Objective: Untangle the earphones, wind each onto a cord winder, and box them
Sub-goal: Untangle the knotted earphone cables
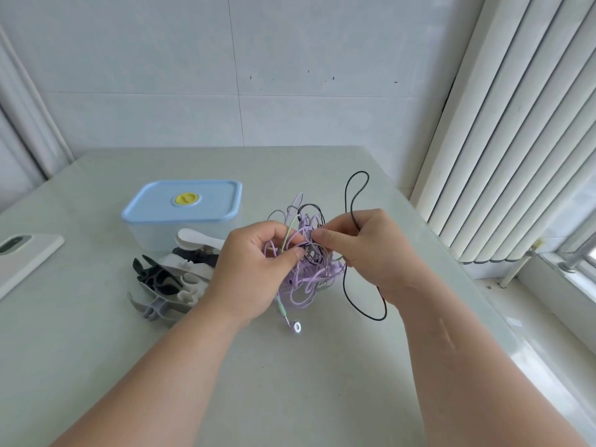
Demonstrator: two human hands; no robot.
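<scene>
Lilac cord (301,287): makes up most of the earphone tangle (309,243), knotted with a black cord (346,192) and a pale green cord (289,232). The clump is held just above the middle of the table (96,366).
Left hand (254,269): curled, thumb and fingers pinching strands at the tangle's nine o'clock side.
Right hand (367,250): curled, thumb and forefinger pinching strands at three o'clock, with the black cord running past its fingers.
Loose ends: one black loop rises toward one o'clock and another sags toward five; an earbud (297,327) lies on the table at six.
Cord winders (171,282): heaped at nine o'clock of the tangle, none of them wound.
Box (182,204): at ten o'clock, blue lid on.
Stage: probably early untangling, since no cord is free yet.
Risk, knots: drawing the hands apart while both pinch the core would likely cinch the crossings tighter.
Risk, strain: a hard tug on the black loop could stress the thin wire at a plug or bud.
Risk, snag: the trailing earbud may catch in the lilac loops as strands are lifted.
</scene>
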